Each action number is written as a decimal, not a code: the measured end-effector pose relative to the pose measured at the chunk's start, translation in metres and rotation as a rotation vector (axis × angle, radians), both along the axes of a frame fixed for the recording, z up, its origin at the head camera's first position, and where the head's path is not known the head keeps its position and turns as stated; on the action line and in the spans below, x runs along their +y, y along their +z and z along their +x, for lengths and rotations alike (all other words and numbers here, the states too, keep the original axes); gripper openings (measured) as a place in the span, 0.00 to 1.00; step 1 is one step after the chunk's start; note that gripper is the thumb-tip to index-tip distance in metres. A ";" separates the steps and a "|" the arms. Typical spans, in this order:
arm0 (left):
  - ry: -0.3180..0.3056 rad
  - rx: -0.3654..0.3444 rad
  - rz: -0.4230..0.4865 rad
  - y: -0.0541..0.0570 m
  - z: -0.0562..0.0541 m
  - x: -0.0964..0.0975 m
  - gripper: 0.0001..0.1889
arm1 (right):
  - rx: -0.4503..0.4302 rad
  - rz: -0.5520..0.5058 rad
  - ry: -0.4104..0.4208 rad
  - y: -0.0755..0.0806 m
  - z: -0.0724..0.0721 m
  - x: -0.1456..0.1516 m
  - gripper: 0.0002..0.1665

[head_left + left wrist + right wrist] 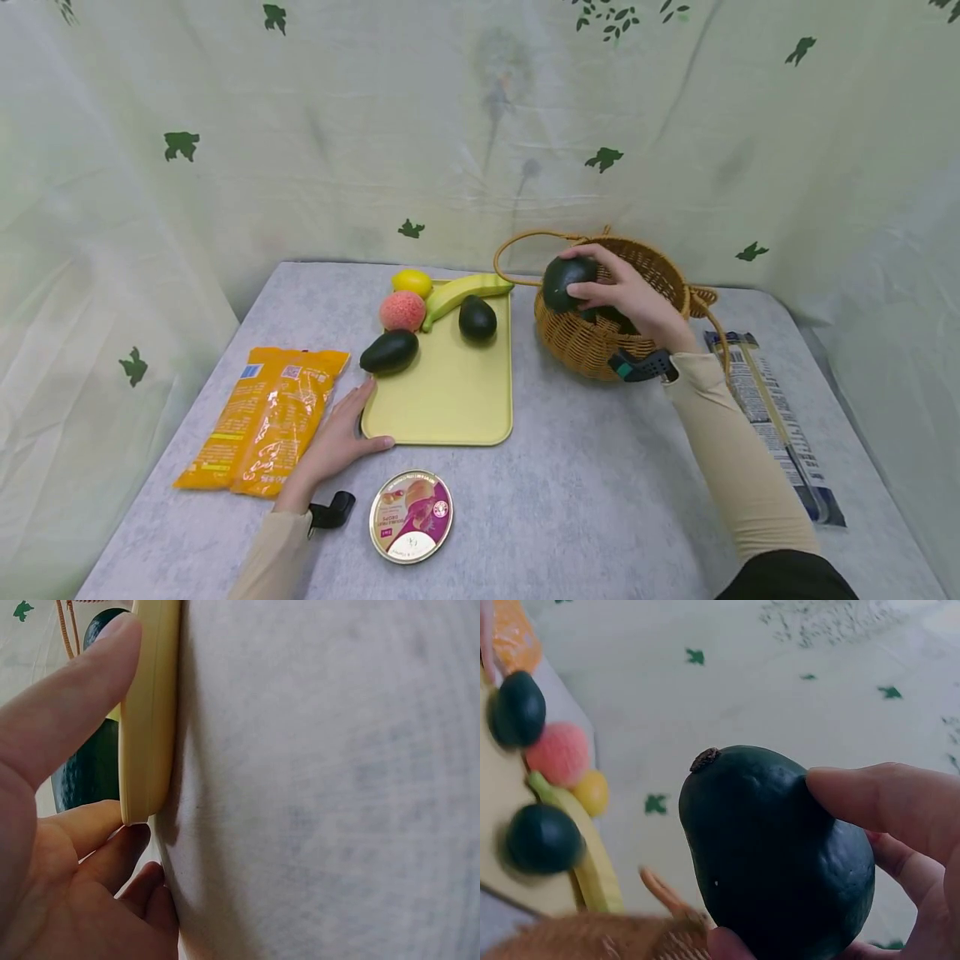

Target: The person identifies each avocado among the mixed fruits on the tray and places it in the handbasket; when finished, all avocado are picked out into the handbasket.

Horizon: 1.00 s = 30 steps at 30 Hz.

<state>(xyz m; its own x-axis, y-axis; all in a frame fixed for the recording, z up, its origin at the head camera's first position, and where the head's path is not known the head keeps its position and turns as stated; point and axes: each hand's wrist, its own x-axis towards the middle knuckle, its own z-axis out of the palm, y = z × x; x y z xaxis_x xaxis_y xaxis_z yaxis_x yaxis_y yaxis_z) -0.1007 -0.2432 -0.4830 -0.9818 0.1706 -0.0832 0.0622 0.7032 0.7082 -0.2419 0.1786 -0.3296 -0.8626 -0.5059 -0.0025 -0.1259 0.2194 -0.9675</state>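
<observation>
Nearest the camera, a round tin (411, 517) with a glossy purple and cream print is set on the mottled grey table (585, 483). Just past it, the near left corner of a smooth, pale yellow tray (450, 408) is spanned by the left hand (339, 435), its thumb and fingers spread wide and nothing gripped. The tray is flanked on the left by a shiny, crinkled orange bag (270, 425); at the far right, a flat printed packet (780, 425) is seen. Toward the tray's far end, 5 fruits are grouped: a pear-shaped avocado (388, 352), a rounder-looking avocado (477, 318), a grainy pink fruit (402, 311), a curved banana (465, 296) and a smooth lemon (412, 283). At the right, the held avocado (566, 285) is gripped by the right hand (626, 296), between thumb and curled fingers, above the left part of the mouth of a woven wicker basket (577, 350). By judgement, this relation matters most: the fruit is carried left of the palm, on the tray's side, with the left hand well apart. In the right wrist view its long axis is slanted, the stem end turned up and left; its dark skin is waxy and faintly dimpled. Everything is backed by creased, leaf-printed cloth (345, 108)
</observation>
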 end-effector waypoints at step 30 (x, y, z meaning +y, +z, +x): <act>0.006 -0.004 -0.013 -0.001 -0.001 0.000 0.54 | -0.015 0.321 -0.114 -0.004 -0.022 0.079 0.28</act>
<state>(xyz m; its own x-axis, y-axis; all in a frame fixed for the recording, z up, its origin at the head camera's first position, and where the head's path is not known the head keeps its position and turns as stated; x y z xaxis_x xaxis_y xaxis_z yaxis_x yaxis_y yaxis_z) -0.1012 -0.2436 -0.4839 -0.9824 0.1638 -0.0896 0.0550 0.7124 0.6996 -0.2642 0.2580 -0.3336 -0.9121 -0.3779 -0.1590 -0.0697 0.5251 -0.8482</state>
